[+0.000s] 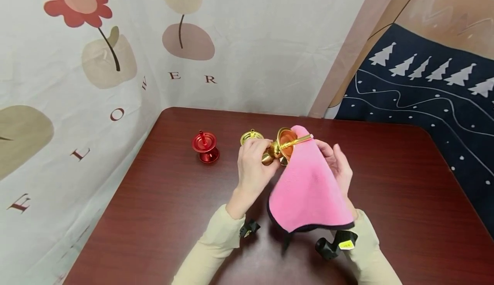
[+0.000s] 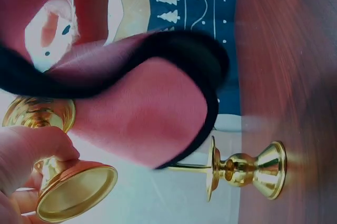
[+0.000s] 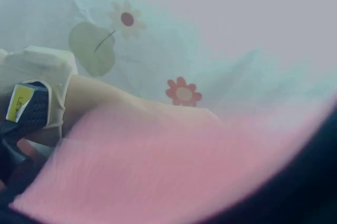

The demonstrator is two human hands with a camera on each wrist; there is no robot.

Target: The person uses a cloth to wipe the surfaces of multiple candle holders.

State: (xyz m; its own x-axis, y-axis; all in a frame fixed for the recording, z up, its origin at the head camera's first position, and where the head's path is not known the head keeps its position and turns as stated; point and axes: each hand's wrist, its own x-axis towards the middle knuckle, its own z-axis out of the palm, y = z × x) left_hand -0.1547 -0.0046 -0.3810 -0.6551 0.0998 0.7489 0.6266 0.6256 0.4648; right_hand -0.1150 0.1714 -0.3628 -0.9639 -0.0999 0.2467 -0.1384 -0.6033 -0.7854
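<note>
My left hand grips a shiny gold candlestick by its stem, tilted so that its dish faces right. The left wrist view shows its flared base beside the thumb. A pink cloth with a black edge hangs from my right hand, its top touching or very near the candlestick's dish and thin tube. The cloth hides most of the right fingers. Behind my left hand stands another gold candlestick. A red candlestick stands upright to the left.
The dark red-brown table reaches back to a white fabric wall with flower prints. At the right hangs a navy cloth with white trees. Black wrist cameras sit on both wrists.
</note>
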